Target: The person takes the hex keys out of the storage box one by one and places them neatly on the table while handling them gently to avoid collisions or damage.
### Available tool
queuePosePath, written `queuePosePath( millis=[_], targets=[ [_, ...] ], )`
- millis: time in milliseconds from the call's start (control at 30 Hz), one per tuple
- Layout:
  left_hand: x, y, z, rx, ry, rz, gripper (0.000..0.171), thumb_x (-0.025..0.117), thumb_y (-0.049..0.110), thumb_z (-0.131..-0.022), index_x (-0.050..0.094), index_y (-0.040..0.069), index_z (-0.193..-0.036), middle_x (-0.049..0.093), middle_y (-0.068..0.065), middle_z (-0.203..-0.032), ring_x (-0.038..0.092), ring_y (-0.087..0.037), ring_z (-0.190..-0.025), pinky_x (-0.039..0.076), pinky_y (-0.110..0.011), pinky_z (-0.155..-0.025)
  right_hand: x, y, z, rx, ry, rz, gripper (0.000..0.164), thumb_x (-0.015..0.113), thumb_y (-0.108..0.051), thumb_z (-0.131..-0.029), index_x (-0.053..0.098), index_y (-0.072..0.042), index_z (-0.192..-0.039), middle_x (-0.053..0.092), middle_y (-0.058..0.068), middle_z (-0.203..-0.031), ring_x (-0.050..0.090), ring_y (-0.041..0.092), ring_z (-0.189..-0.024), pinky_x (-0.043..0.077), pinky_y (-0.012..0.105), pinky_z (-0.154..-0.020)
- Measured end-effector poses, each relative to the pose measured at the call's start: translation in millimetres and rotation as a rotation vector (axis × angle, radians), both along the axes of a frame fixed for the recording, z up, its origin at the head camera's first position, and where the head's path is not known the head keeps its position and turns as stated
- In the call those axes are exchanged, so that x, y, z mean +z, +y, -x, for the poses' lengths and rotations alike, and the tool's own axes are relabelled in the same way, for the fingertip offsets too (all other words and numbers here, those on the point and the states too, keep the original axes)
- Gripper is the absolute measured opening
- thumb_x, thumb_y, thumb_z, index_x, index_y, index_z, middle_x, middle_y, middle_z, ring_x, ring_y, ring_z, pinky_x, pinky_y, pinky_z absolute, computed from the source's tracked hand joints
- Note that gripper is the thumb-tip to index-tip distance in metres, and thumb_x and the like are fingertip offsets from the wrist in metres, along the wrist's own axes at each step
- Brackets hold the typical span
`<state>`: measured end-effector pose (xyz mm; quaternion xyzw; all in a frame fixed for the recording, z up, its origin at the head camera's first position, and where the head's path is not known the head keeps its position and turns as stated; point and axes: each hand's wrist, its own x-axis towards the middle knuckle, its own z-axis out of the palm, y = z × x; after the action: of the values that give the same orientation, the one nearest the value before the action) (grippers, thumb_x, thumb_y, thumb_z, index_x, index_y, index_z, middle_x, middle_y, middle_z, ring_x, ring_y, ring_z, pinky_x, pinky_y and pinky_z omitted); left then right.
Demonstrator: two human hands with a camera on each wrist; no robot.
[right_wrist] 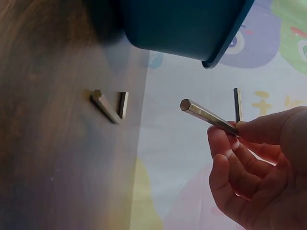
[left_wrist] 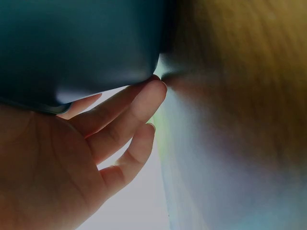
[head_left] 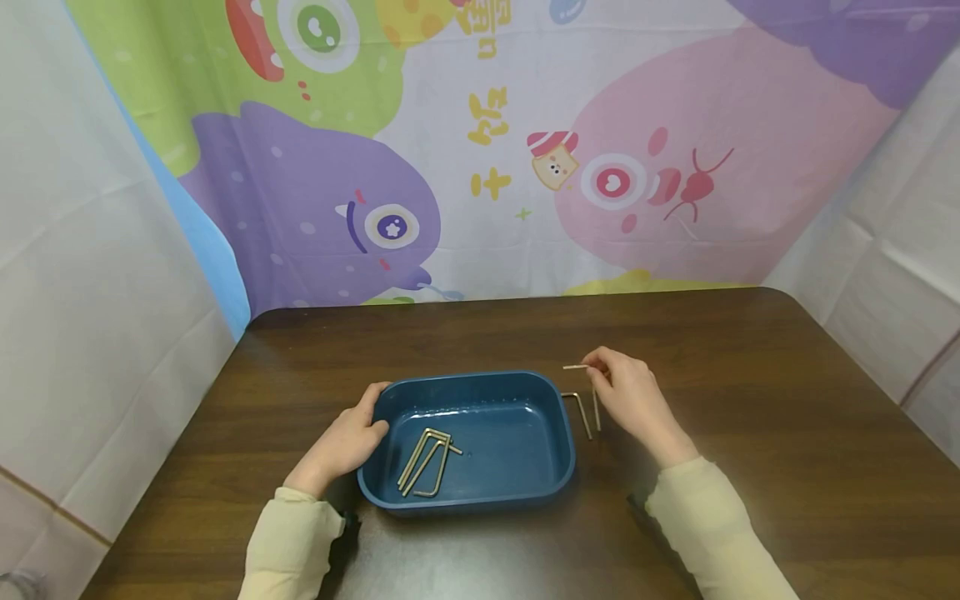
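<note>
A blue rectangular plastic bin (head_left: 480, 502) stands on the table. My left hand (head_left: 341, 440) holds its left end, thumb at the rim and fingers against the outer wall; the left wrist view shows those fingers (left_wrist: 148, 100) touching the bin from outside. Several brass-coloured hex keys (head_left: 424, 454) lie inside, toward the left. Off the bin's right end, my right hand (head_left: 632, 396) pinches another L-shaped hex key (right_wrist: 211, 117) near its bend, raised above the table. Below it, one more hex key (head_left: 582, 415) lies on the tabletop beside the bin.
The dark wooden table (head_left: 780, 400) reaches back to a cartoon-printed cloth (head_left: 487, 250). Pale cloth-like panels (head_left: 97, 250) rise on both sides.
</note>
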<state>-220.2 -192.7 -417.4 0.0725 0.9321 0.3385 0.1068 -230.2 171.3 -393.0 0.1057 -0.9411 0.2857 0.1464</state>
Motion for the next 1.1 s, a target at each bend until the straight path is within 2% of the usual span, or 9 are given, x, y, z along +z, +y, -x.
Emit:
queuePosePath(
  millis=[400, 667, 1100],
  targets=[
    [-0.2, 0, 0.1, 0.004, -0.003, 0.013, 0.049, 0.039, 0.013, -0.089, 0.027, 0.014, -0.136, 0.046, -0.025, -0.13, 0.062, -0.026, -0.088, 0.051, -0.04, -0.07, -10.8, 6, 6.0, -0.006, -0.049, -0.013, 0.013, 0.057, -0.009, -0.086, 0.063, -0.003, -0.095, 0.064, 0.007, -0.08, 0.051, 0.017, -0.064, 0.042, 0.032, -0.06],
    [0.1, 0, -0.1, 0.005, -0.009, 0.003, 0.049, 0.039, 0.013, -0.089, 0.026, 0.014, -0.137, 0.046, -0.025, -0.131, 0.062, -0.026, -0.087, 0.051, -0.039, -0.069, -15.3, 9, 7.6, -0.007, -0.09, -0.008, 0.014, 0.056, -0.009, -0.087, 0.063, -0.002, -0.097, 0.064, 0.009, -0.083, 0.051, 0.017, -0.064, 0.042, 0.032, -0.059],
    [-0.4, 0, 0.6, 0.003, -0.001, 0.016, 0.049, 0.038, 0.013, -0.089, 0.026, 0.014, -0.137, 0.046, -0.024, -0.13, 0.061, -0.026, -0.088, 0.05, -0.039, -0.07, -24.1, 14, 10.4, -0.03, -0.108, -0.047, 0.015, 0.054, -0.008, -0.087, 0.064, 0.0, -0.095, 0.066, 0.013, -0.086, 0.055, 0.022, -0.069, 0.045, 0.039, -0.067]
  ],
)
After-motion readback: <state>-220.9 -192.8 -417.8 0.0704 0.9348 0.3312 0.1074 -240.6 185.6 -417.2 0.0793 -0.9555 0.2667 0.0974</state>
